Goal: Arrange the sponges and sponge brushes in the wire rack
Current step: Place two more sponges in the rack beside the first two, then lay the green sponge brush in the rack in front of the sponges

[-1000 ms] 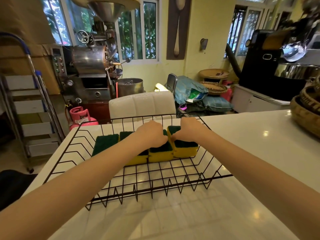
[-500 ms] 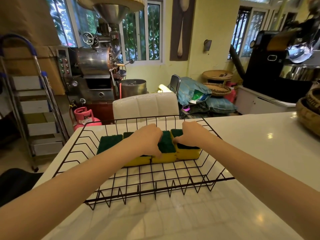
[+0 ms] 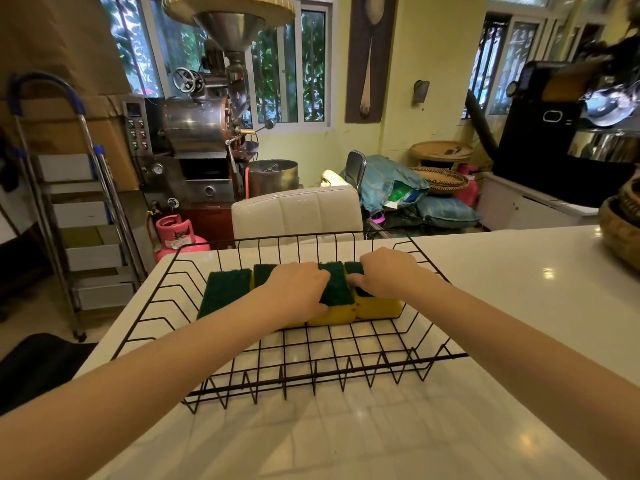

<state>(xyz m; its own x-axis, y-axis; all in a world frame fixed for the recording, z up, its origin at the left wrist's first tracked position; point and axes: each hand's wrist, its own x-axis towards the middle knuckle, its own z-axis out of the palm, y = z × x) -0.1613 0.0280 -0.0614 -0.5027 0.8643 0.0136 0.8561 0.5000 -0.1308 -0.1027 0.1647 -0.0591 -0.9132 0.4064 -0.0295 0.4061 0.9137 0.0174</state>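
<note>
A black wire rack [image 3: 162,299] sits on the white counter [image 3: 346,441]. Inside it, several sponges with green scouring tops and yellow bodies lie side by side in a row. The leftmost sponge [image 3: 225,292] lies untouched. My left hand [image 3: 294,289] covers the second sponge [image 3: 264,271], with its fingertips curled against the side of the third sponge [image 3: 336,289]. My right hand [image 3: 388,271] is closed over the top of the rightmost sponge [image 3: 379,306], its fingers at the gap beside the third. No sponge brushes are in view.
A woven basket [image 3: 620,233] stands at the counter's right edge. Behind the counter are a white padded chair back [image 3: 296,216], a pink gas cylinder [image 3: 176,232], a metal roasting machine [image 3: 201,133] and a step ladder [image 3: 79,202].
My left hand has slid a little to the left, uncovering more of the third sponge's green top. My right hand stays on the rightmost sponge. The row remains in place.
</note>
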